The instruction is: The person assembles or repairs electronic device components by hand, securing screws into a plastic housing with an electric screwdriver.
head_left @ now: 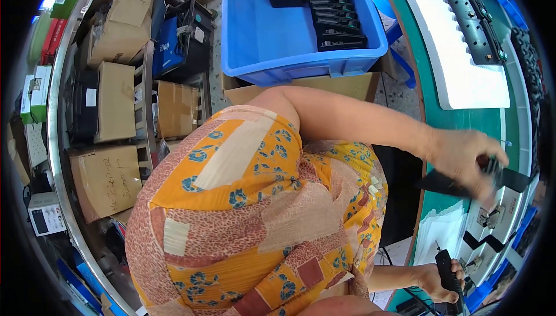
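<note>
My left hand (466,157), smeared by motion, is over the green bench with its fingers closed on a black flat part (446,184). The part's middle is hidden under my fingers. Lower in the view, my right hand (437,281) is wrapped around a black electric screwdriver (447,272), its thin bit pointing up and to the left. A light-coloured fixture with a metal clamp (490,216) lies just below my left hand. A second metal clamp (474,265) is beside the screwdriver. Clear plastic sheets (439,223) lie on the bench between my hands.
A blue bin (301,64) holding several black parts rests on a cardboard box at the top. White foam (463,87) on the green bench (430,99) carries a long dark perforated part (466,18). Cardboard boxes (116,105) and a metal-edged shelf (56,142) stand on the left.
</note>
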Demonstrator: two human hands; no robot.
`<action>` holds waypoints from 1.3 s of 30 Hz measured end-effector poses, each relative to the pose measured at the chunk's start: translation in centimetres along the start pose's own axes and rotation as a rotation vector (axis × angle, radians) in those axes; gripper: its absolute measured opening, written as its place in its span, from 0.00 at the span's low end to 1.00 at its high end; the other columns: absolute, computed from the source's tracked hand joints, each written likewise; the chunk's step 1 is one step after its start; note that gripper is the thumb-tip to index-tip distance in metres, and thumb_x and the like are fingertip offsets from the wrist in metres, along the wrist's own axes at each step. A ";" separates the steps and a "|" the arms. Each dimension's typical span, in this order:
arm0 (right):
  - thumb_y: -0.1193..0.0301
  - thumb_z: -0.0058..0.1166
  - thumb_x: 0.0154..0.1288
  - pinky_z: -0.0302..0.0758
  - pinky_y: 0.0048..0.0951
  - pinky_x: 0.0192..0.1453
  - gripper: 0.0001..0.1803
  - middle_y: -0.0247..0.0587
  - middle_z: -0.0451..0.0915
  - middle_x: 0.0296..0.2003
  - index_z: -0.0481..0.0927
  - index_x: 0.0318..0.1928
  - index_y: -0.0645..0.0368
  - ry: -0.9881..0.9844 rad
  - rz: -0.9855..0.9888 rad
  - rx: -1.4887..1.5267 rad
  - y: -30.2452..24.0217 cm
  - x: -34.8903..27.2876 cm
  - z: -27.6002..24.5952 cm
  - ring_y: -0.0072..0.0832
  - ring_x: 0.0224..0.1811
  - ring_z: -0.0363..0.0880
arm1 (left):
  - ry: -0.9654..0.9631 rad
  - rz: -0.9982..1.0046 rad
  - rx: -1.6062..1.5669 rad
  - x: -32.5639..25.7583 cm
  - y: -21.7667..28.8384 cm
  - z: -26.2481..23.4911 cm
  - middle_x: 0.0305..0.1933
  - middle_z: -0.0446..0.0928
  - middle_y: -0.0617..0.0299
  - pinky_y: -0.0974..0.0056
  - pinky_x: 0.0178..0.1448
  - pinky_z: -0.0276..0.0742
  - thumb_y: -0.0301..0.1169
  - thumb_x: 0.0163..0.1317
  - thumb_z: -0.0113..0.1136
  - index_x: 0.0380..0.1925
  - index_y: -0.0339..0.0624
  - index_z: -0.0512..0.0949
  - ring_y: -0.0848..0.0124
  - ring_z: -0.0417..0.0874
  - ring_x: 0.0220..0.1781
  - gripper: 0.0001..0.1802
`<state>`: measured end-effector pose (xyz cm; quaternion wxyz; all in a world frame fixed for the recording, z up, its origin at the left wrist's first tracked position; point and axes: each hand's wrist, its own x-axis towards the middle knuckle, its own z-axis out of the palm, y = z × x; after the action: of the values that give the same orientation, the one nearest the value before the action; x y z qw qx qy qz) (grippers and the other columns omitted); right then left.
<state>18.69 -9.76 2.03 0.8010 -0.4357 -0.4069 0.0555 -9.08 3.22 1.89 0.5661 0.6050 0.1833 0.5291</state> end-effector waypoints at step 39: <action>0.41 0.45 0.78 0.67 0.26 0.15 0.30 0.35 0.74 0.21 0.78 0.32 0.55 0.054 -0.111 0.087 -0.5 -1.1 2.9 0.26 0.14 0.69 | 1.396 -0.875 0.427 -22.5 3.6 -45.0 0.51 0.82 0.43 0.39 0.46 0.82 0.14 0.55 0.66 0.51 0.31 0.80 0.46 0.83 0.47 0.21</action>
<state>15.85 -8.65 2.54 0.8317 -0.3785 -0.4058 0.0171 -57.02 5.82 -13.67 0.3506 0.1082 0.8037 0.4684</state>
